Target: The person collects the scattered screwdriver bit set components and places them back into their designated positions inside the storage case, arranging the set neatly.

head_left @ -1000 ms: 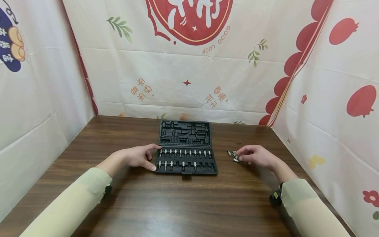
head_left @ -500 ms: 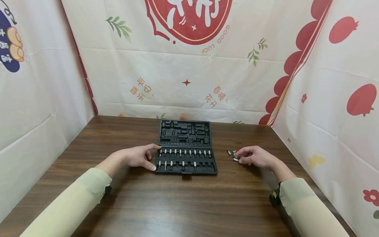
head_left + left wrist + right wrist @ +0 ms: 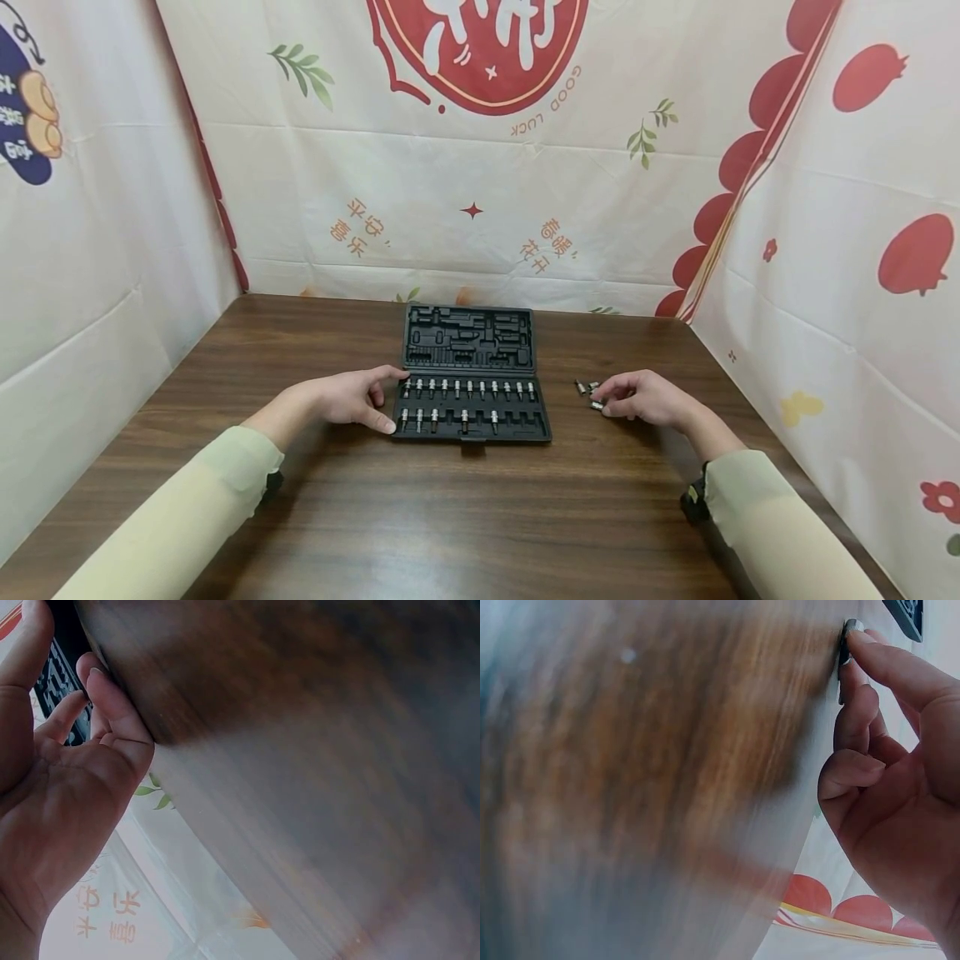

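Note:
A black plastic socket-bit case (image 3: 469, 442) lies unfolded on the table, its base nearer me and its moulded lid behind. Silver bit sockets (image 3: 469, 387) fill a back row in the base; several more stand in the front row, with vacant slots towards its right. My left hand (image 3: 343, 395) rests at the case's left end, thumb on the front corner and index finger by the hinge. Right of the case, my right hand (image 3: 648, 398) pinches a small bit socket (image 3: 850, 641) between thumb and fingertip, low over the tabletop.
Loose bit sockets (image 3: 581, 387) lie on the dark wooden table (image 3: 480, 517) beside my right fingertips, between that hand and the case. Printed white cloth (image 3: 465, 167) hangs behind the table and along both sides.
Two bit sockets lay by my right fingertips a second ago; now one shows there. My right hand has shifted only slightly. The left hand and the case have stayed put.

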The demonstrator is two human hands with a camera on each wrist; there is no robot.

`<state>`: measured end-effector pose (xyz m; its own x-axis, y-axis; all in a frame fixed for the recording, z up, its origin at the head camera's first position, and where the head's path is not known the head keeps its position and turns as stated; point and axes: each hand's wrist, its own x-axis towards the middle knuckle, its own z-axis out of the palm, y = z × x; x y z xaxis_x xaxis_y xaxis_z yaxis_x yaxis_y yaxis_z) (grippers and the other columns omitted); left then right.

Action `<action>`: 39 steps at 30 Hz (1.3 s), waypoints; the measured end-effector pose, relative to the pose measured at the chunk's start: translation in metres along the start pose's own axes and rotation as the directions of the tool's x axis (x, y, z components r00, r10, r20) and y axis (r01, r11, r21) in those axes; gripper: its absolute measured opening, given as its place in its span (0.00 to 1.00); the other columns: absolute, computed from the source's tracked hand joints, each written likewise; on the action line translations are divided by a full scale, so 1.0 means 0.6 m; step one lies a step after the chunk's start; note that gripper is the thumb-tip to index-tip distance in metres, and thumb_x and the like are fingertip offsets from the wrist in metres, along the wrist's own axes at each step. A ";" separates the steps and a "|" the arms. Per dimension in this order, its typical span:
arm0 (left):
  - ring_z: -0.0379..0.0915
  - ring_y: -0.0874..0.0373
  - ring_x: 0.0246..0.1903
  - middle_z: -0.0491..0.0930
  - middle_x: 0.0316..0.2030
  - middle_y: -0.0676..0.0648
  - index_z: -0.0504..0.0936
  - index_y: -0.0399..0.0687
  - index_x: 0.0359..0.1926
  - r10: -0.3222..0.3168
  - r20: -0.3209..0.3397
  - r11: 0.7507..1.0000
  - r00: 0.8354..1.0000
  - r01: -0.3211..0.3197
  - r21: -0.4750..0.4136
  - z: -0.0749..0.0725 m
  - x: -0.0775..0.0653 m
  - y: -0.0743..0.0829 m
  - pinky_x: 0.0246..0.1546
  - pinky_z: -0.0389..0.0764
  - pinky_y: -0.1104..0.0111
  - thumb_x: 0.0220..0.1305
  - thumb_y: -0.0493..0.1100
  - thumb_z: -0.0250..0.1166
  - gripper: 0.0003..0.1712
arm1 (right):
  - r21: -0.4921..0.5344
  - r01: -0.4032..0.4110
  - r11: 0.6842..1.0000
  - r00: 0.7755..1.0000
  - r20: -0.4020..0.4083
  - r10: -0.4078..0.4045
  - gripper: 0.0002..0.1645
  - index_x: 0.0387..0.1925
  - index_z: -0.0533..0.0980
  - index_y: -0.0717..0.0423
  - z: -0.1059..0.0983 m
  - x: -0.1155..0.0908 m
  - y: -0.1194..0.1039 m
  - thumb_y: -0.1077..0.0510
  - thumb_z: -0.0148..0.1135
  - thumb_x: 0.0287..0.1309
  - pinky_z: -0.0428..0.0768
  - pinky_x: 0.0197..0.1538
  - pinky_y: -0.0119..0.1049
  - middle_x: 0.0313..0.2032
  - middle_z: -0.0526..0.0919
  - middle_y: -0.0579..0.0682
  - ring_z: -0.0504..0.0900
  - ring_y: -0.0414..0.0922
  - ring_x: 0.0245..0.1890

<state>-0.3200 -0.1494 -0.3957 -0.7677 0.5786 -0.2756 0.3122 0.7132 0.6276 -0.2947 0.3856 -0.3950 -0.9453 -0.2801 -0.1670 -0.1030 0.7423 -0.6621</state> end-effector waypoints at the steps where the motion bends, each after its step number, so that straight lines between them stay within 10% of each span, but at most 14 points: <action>1: 0.76 0.53 0.42 0.79 0.49 0.42 0.61 0.54 0.86 0.005 0.000 1.000 1.000 -0.005 -0.001 0.000 0.000 0.000 0.49 0.76 0.60 0.65 0.54 0.82 0.56 | -0.005 0.002 1.000 1.000 -0.001 -0.002 0.15 0.54 0.90 0.53 0.001 0.000 0.000 0.59 0.76 0.67 0.80 0.37 0.37 0.40 0.87 0.50 0.78 0.44 0.34; 39: 0.75 0.52 0.44 0.80 0.48 0.43 0.61 0.53 0.86 0.013 0.000 1.000 1.000 -0.013 0.013 -0.003 -0.003 0.002 0.50 0.75 0.60 0.65 0.54 0.82 0.56 | -0.002 0.063 0.998 0.998 0.017 -0.063 0.15 0.58 0.84 0.58 0.023 0.002 -0.039 0.57 0.66 0.75 0.82 0.37 0.37 0.39 0.83 0.52 0.81 0.47 0.35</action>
<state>-0.3193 -0.1503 -0.3928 -0.7638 0.5875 -0.2671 0.3295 0.7109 0.6213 -0.2893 0.3595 -0.3897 -0.9316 -0.3367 -0.1371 -0.1632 0.7242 -0.6700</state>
